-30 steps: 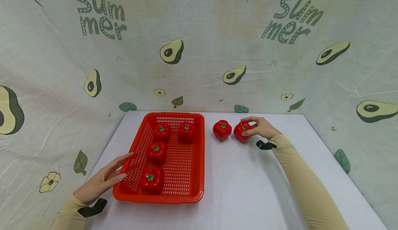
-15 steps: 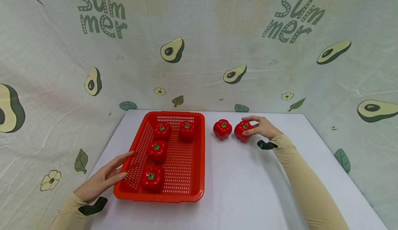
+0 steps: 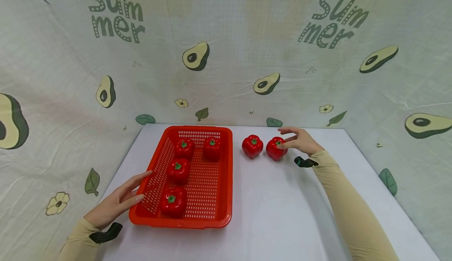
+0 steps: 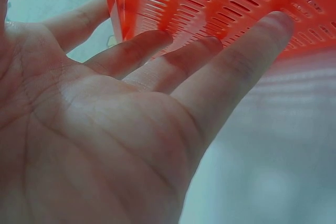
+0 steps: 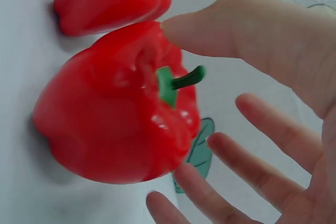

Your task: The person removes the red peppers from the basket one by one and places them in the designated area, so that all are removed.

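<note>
My left hand [image 3: 114, 206] lies along the left side of a red plastic basket [image 3: 227, 174]. In the left wrist view, its outstretched fingers [image 4: 231, 72] touch the slotted outer wall. Inside the basket sit several red bell peppers, one near the front [image 3: 173, 203]. On the table to the right of the basket stand two more, a left one [image 3: 252, 147] and a right one [image 3: 275, 149]. My right hand [image 3: 300, 141] is spread beside the right bell pepper. The right wrist view has the thumb at the top of this bell pepper [image 5: 110, 114], the other fingers stretched out beside it.
The white table [image 3: 268, 214] reaches back to a patterned cloth [image 3: 226, 29] with avocados and leaves, hanging behind and at both sides. The two bell peppers on the table stand close together near the back edge.
My right hand's fingers have lifted and spread from the right bell pepper, and the hand has shifted slightly up and right. That bell pepper stays in place. The left hand and basket have not moved.
</note>
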### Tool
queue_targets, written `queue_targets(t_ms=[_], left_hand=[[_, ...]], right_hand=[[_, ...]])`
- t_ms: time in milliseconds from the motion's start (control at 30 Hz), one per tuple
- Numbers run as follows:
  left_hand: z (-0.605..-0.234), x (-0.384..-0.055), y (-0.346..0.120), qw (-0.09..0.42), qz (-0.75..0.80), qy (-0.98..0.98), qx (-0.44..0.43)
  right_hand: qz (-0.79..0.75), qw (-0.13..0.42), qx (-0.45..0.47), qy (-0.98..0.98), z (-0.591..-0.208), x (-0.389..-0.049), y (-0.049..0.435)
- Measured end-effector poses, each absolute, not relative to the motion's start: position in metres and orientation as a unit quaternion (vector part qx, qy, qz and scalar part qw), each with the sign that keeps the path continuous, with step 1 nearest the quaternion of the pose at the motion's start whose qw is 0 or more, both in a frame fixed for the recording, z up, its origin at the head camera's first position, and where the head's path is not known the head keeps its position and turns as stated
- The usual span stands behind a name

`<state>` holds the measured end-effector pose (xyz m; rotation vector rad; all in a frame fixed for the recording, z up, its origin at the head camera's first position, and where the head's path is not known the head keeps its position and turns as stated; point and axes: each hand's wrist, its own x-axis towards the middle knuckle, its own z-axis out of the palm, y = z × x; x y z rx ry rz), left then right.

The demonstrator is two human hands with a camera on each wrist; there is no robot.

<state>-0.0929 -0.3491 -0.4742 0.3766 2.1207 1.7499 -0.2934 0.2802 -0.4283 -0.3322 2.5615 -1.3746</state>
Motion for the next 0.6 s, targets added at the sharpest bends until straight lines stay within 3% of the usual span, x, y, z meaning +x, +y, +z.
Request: queue_targets(t_ms=[300,600], left_hand=[[-0.475,-0.092,-0.351,0.180,0.621,0.750,0.138],[-0.476,-0.094,-0.351,0.180,0.624,0.747,0.145]], right_hand=[[-0.460,0.057,-0.135,0.875,-0.401,-0.292,0.268],[-0.481,0.060,-0.167,0.858,-0.378,-0.289,0.235]])
